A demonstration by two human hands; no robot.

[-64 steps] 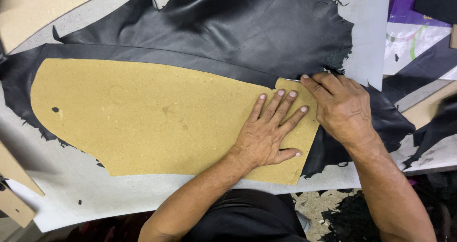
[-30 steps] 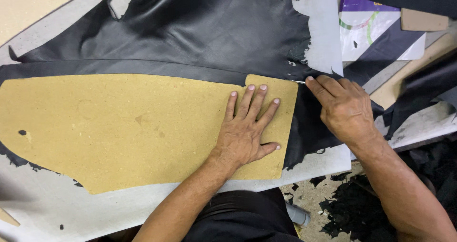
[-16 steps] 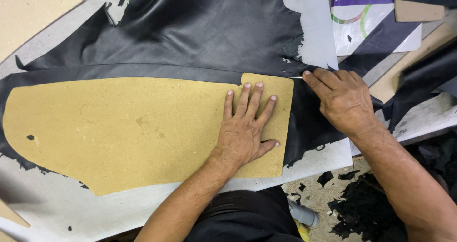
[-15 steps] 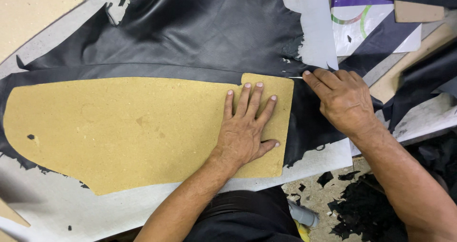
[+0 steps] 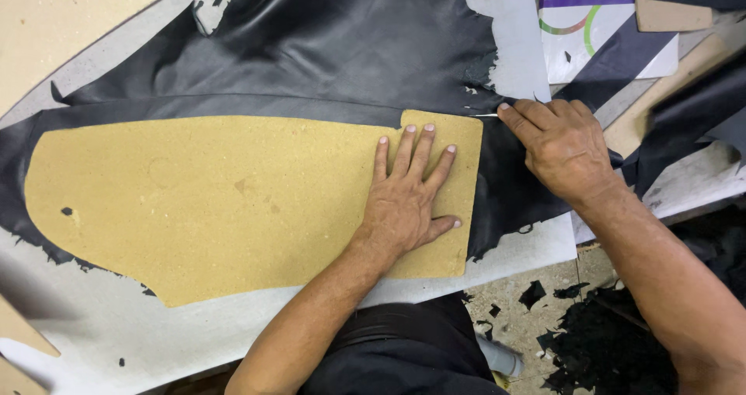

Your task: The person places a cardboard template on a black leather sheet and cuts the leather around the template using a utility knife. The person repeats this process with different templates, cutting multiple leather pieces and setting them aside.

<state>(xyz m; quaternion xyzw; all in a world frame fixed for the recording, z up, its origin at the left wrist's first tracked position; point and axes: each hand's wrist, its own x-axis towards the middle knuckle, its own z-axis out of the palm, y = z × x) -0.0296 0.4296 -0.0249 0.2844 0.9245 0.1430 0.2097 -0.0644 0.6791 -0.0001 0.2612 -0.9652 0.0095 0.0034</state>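
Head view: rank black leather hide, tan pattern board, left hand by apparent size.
1. black leather hide, partly covered
2. tan pattern board, close to the hide's visible area, so unsure
3. left hand

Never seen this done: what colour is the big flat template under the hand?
Tan template, seen from the head camera.

White-and-purple printed sheet lies top right

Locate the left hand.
In the head view, the left hand lies flat, fingers spread, on the right end of the tan pattern, over black leather.
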